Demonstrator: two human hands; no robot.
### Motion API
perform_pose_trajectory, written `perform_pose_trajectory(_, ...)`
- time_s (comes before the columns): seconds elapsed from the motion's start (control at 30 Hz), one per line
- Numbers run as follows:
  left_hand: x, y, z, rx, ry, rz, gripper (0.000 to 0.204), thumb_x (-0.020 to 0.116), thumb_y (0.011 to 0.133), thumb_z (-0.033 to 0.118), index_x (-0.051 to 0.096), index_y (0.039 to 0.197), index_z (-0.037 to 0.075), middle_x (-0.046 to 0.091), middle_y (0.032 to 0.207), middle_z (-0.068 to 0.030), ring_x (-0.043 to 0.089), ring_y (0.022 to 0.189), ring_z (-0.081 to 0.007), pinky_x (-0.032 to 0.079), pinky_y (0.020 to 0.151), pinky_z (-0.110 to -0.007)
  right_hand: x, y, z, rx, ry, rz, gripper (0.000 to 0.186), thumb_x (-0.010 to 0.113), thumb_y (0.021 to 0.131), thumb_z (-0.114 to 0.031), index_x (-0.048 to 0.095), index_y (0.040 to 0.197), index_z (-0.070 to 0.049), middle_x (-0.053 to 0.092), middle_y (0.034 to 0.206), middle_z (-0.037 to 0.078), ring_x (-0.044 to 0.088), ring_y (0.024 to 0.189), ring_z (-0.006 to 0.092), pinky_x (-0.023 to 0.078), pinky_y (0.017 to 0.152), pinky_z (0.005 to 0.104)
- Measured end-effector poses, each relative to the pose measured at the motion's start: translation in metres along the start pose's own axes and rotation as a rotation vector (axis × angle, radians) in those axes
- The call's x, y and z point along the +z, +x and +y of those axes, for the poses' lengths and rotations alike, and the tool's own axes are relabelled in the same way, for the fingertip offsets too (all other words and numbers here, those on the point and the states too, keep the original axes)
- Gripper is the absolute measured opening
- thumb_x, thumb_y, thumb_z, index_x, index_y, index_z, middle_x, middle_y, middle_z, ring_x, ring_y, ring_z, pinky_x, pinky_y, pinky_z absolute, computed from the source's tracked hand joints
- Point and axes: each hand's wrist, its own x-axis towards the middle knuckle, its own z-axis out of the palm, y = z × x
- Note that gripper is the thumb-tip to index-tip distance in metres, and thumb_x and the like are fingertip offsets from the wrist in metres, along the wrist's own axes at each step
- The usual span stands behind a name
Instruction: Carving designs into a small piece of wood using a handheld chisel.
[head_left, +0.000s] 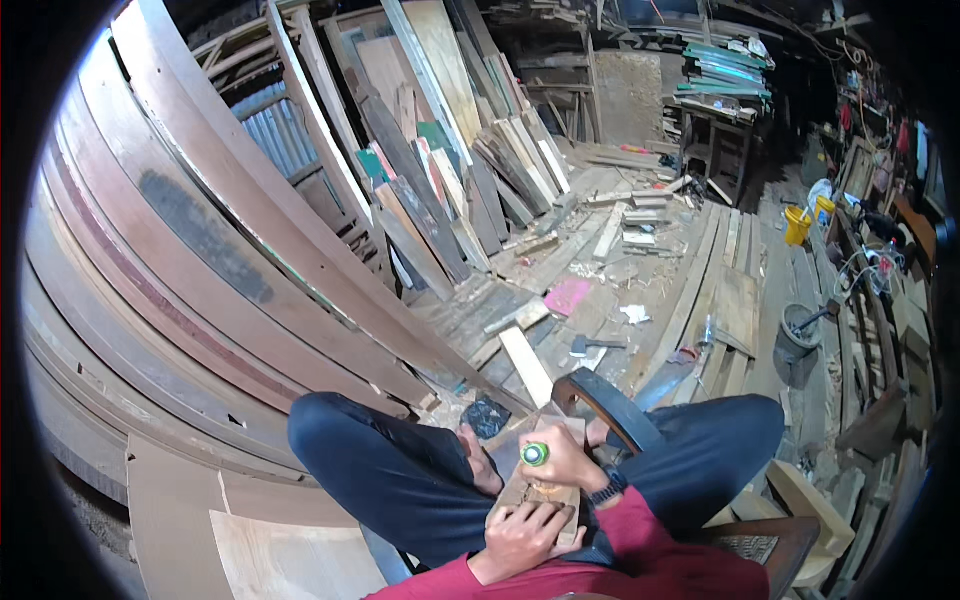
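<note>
A wooden block [568, 498] lies across my lap between my bent legs, with a pale cut patch on its top. My left hand [525, 540] grips the block's near end, fingers over the upper face and thumb along the side. Farther along, my right hand [568, 457] is wrapped round a green-handled tool [536, 454], held upright over the wood. Only the butt of its handle shows, so its working end and exact kind are hidden beneath the fist.
A curved wooden chair arm [612, 412] rises beside my right hand. On the floor ahead lie a hatchet-like tool [597, 345], a handsaw [668, 380], a pink sheet [568, 296] and wood scraps. Large panels [200, 230] lean at left; a bucket [797, 340] stands at right.
</note>
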Motion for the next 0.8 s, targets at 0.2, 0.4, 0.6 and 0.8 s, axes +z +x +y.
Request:
perform_pose_trajectory(0.2, 0.001, 0.002, 0.005, -0.02, 0.017, -0.045, 0.031, 0.076, 0.08, 0.054, 0.079, 0.093, 0.026, 0.067, 0.081, 0.0088, 0.064, 0.068, -0.0101, 0.041, 0.061, -0.029, -0.008, -0.002, 0.003, 0.067, 0.113, 0.0, 0.019, 0.075, 0.072, -0.013, 0.059, 0.071, -0.003, 0.058, 0.061, 0.008, 0.055, 0.055, 0.0152, 0.042, 0.055, 0.0312)
perform_pose_trajectory(0.4, 0.0, -0.001, 0.0, -0.039, 0.023, -0.041, 0.033, 0.077, 0.079, 0.055, 0.079, 0.09, 0.025, 0.068, 0.078, 0.0085, 0.065, 0.068, -0.0101, 0.042, 0.063, -0.03, -0.009, -0.002, -0.012, -0.047, 0.144, -0.101, 0.02, 0.077, 0.073, -0.012, 0.059, 0.071, -0.003, 0.059, 0.06, 0.006, 0.057, 0.055, 0.0152, 0.042, 0.055, 0.0305)
perform_pose_trajectory(0.6, 0.001, 0.003, 0.002, -0.003, 0.022, 0.029, 0.032, 0.077, 0.079, 0.054, 0.079, 0.088, 0.024, 0.066, 0.076, 0.0086, 0.063, 0.064, -0.01, 0.039, 0.058, -0.027, -0.017, -0.008, -0.012, 0.076, 0.278, -0.032, 0.019, 0.076, 0.072, -0.01, 0.058, 0.07, -0.003, 0.063, 0.065, 0.003, 0.057, 0.059, 0.0093, 0.042, 0.056, 0.0265)
perform_pose_trajectory(0.8, 0.002, 0.002, 0.004, -0.028, 0.016, 0.011, 0.029, 0.077, 0.079, 0.051, 0.079, 0.087, 0.024, 0.065, 0.076, 0.0083, 0.062, 0.062, -0.0104, 0.039, 0.06, -0.028, -0.009, -0.002, -0.009, 0.015, 0.235, -0.026, 0.02, 0.074, 0.072, -0.011, 0.056, 0.069, -0.002, 0.054, 0.061, 0.008, 0.052, 0.054, 0.0174, 0.042, 0.055, 0.0319)
